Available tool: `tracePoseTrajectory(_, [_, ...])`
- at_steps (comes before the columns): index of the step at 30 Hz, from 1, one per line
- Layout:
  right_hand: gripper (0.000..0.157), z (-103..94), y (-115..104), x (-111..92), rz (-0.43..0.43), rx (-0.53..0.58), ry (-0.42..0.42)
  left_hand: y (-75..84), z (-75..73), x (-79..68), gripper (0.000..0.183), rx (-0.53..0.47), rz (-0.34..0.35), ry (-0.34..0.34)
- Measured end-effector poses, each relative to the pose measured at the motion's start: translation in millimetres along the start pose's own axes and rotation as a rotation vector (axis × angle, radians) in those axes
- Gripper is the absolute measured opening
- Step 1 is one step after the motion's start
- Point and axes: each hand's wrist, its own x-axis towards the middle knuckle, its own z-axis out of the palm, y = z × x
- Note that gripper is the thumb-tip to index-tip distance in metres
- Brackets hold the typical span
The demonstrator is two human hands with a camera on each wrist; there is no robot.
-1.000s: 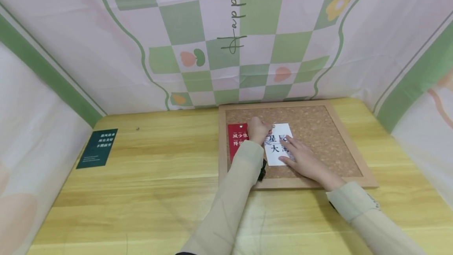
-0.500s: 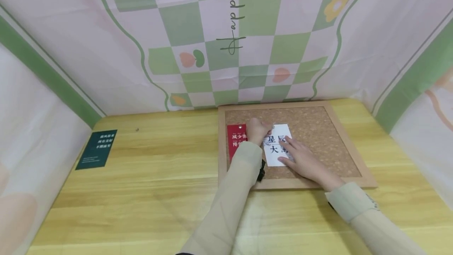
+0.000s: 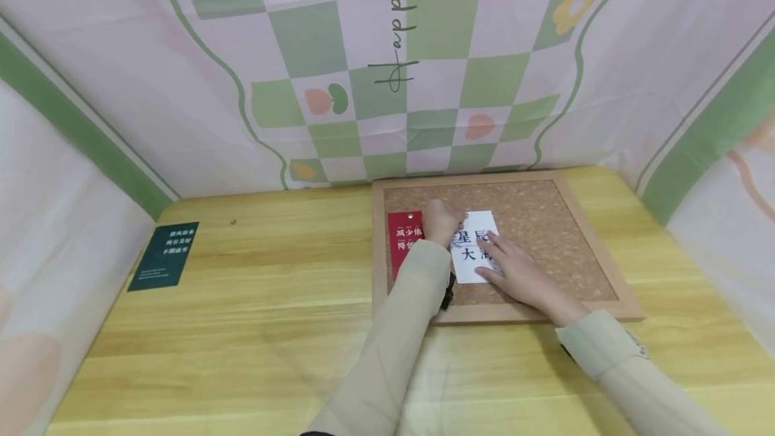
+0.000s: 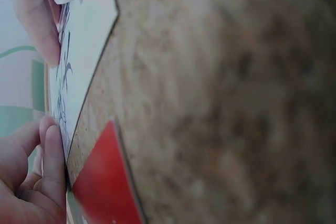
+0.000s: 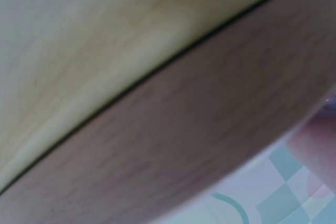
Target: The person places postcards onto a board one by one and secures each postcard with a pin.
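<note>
A white card [image 3: 472,261] with black characters lies on the framed corkboard [image 3: 539,241]. At its upper edge my left hand [image 3: 440,222] has its fingers curled, thumb and forefinger pinching at a small silver thumbtack [image 3: 467,216]. The left wrist view has those fingers [image 4: 51,153] right against the card's edge; the tack is hidden there. My right hand [image 3: 514,273] rests with spread fingers on the card's right side. Left of the white card is a red card [image 3: 404,237], partly behind my left hand, with a silver tack [image 3: 411,216] at its top.
A dark green card [image 3: 165,256] lies at the far left of the wooden table [image 3: 272,328]. A tiny dark speck [image 3: 233,222] is on the tabletop near the back. Patterned cloth [image 3: 375,86] hangs behind and on both sides.
The view has shifted very slightly. Both hands keep their places at the white card, and the cards lie as before.
</note>
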Motion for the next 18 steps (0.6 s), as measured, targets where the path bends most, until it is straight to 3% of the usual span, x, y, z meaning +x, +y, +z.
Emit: tracePoseTrajectory(18, [0.061,-0.8,1.1,0.8,0.000,0.007,-0.006,4.9,-0.9,-2.1,0.009,0.088,-0.021,0.026])
